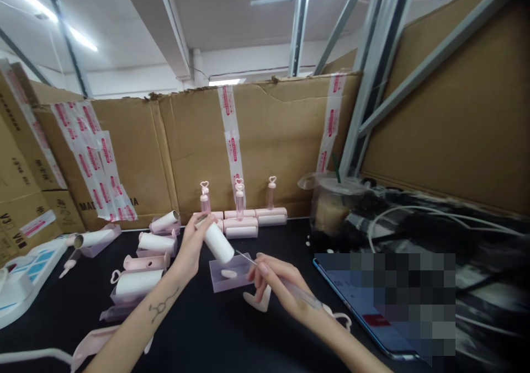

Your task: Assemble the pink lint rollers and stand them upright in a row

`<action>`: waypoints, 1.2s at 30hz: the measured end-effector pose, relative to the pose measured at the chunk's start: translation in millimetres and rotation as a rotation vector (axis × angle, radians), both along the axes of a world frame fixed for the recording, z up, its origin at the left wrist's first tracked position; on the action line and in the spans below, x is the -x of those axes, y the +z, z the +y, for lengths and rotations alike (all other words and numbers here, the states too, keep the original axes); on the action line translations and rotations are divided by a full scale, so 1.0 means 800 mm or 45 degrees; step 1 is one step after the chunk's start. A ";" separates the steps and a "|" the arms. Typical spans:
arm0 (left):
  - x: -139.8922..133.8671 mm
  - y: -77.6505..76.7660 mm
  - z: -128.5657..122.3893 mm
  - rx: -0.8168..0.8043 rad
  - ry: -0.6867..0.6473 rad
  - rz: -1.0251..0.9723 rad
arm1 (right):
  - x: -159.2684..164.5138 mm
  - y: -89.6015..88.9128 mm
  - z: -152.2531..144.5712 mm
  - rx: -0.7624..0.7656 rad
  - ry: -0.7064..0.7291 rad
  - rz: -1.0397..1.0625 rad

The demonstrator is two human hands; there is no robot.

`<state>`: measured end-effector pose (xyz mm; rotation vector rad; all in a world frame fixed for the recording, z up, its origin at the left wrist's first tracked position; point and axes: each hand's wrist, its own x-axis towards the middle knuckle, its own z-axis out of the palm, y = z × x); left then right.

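We find the white cylindrical, seemingly paper roll (219,243) clasped by its upper end in the left hand (195,241), long axis slanting down-right; the right hand (276,278) pinches a slim clear-handled tool (300,293), tip beside the lower end.

The left hand (194,246) grips, its tattooed forearm (151,304) angled forward. The right hand (284,284) pinches, lower, fingers (262,270) curled.

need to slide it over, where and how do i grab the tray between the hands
Probably pinch the left end of the tray, from the near left: that end shows uncovered, while the right hand overlaps the right end and the roll overlaps the far edge. It lies flat, so keep it level; a pink piece shows midway along.
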<state>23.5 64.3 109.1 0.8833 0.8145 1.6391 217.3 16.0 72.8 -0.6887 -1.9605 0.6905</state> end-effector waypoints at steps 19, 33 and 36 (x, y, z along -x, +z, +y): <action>0.006 -0.040 0.008 0.248 0.059 -0.485 | 0.019 -0.024 0.003 0.368 0.071 0.163; -0.001 -0.045 0.000 -0.066 0.156 -0.236 | 0.034 -0.023 0.008 0.701 -0.017 0.391; 0.005 -0.036 -0.002 -0.114 0.150 -0.182 | 0.033 -0.024 0.011 0.723 -0.073 0.363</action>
